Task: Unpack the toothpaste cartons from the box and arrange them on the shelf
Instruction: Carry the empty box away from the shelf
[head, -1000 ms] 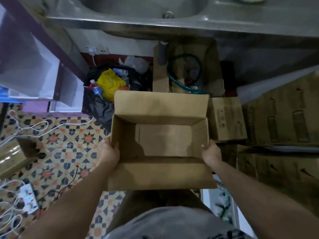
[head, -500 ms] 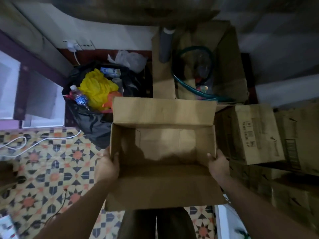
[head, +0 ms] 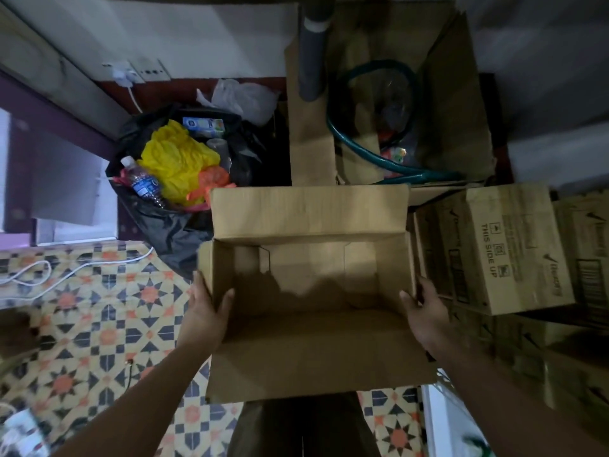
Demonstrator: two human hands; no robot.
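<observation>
Both my hands grip the open cardboard box (head: 313,291) by its side walls, left hand (head: 206,311) with thumb hooked inside, right hand (head: 426,311) likewise. It hangs above the patterned tile floor (head: 99,324), beside stacked cartons (head: 494,249) on my right; its inside looks bare.

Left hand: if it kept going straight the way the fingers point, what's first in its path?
Probably the black trash bag. The left hand grips the empty cardboard box at its left wall, fingers aimed up-frame along it. The bag may sit lower than the hand; depth unclear.
</observation>
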